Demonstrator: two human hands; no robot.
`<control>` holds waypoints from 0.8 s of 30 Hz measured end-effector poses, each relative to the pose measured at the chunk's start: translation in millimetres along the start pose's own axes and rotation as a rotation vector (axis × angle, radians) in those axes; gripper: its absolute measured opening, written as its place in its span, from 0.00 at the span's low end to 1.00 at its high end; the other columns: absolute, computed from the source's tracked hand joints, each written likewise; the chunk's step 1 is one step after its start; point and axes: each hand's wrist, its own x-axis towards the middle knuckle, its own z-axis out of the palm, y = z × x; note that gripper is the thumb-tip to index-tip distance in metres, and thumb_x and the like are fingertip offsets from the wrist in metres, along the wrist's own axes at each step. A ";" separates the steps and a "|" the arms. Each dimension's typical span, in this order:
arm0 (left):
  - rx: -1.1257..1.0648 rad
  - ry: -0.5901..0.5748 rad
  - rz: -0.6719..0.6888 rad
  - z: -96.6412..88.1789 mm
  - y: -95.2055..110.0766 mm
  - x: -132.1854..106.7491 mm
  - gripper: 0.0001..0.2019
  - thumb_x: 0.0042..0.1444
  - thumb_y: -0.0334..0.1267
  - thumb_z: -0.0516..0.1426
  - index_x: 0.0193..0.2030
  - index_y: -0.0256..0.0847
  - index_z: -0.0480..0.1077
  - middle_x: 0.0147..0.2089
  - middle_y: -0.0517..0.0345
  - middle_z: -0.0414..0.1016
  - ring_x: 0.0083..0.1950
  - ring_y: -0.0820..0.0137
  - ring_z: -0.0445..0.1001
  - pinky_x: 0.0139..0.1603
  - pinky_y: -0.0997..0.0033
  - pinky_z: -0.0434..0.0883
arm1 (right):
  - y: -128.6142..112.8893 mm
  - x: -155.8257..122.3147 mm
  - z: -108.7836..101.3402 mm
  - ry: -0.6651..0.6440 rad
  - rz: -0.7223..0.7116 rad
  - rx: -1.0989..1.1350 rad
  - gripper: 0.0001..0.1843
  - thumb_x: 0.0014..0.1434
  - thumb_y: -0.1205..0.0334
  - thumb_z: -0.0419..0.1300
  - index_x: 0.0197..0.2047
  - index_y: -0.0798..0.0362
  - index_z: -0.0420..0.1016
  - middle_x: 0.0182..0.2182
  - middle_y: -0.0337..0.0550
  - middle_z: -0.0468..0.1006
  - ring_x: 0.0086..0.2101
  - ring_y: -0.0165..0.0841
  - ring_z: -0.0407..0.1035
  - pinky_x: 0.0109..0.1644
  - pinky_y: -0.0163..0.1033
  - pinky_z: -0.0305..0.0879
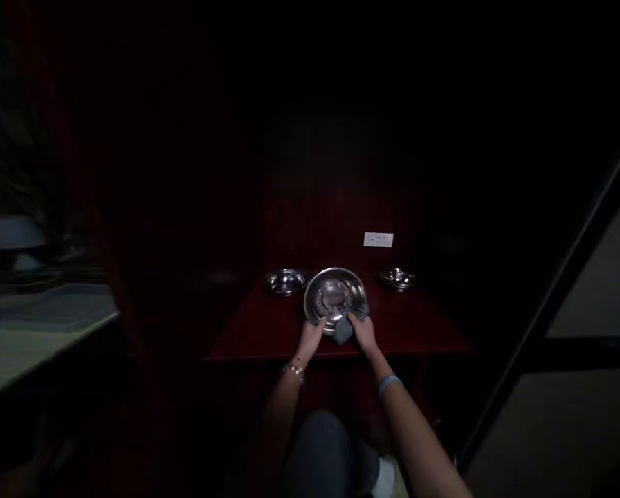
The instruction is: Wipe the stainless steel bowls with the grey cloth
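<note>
The left hand [311, 337] grips the near rim of the bowl [333, 294], tilted over the counter [414, 328]; the right hand [362, 333] grasps a cloth [344, 330] against it. Slack left fingers could let the smooth bowl slip (support beneath is hidden) or knock the dish [286, 282] to its left.

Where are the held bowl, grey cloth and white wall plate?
Held bowl [334, 293]: head view, on its inner bottom.
Grey cloth [344, 330]: head view, on the bunched part below the right hand's [360, 329] thumb.
White wall plate [378, 240]: head view, middle of its front face.
</note>
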 end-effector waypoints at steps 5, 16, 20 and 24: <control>-0.042 0.008 0.014 -0.6 4.3 -1.6 0.21 0.50 0.39 0.63 0.51 0.34 0.74 0.56 0.46 0.77 0.61 0.60 0.73 0.67 0.59 0.61 | 0.3 -0.1 1.8 0.013 0.020 -0.007 0.27 0.51 0.45 0.62 0.45 0.58 0.81 0.44 0.50 0.83 0.46 0.44 0.76 0.52 0.42 0.70; -0.024 0.009 0.017 0.4 9.0 -2.5 0.19 0.52 0.35 0.62 0.52 0.35 0.73 0.56 0.45 0.77 0.61 0.60 0.72 0.68 0.57 0.60 | -0.4 0.6 1.9 0.037 0.065 -0.041 0.25 0.51 0.45 0.62 0.43 0.57 0.81 0.41 0.50 0.84 0.44 0.43 0.78 0.50 0.41 0.71; -0.005 0.002 0.021 -0.3 6.2 -1.8 0.19 0.53 0.35 0.60 0.52 0.33 0.73 0.57 0.42 0.76 0.61 0.59 0.72 0.68 0.57 0.60 | -1.8 0.3 1.9 0.033 0.062 -0.048 0.25 0.51 0.46 0.62 0.43 0.57 0.81 0.41 0.50 0.84 0.44 0.43 0.77 0.50 0.41 0.70; -0.012 0.010 0.032 0.0 4.8 -0.9 0.19 0.52 0.36 0.61 0.52 0.35 0.73 0.57 0.44 0.76 0.61 0.59 0.72 0.68 0.56 0.59 | -4.1 -1.2 1.3 0.030 0.050 -0.059 0.24 0.52 0.46 0.61 0.43 0.57 0.81 0.42 0.49 0.84 0.45 0.44 0.77 0.51 0.42 0.70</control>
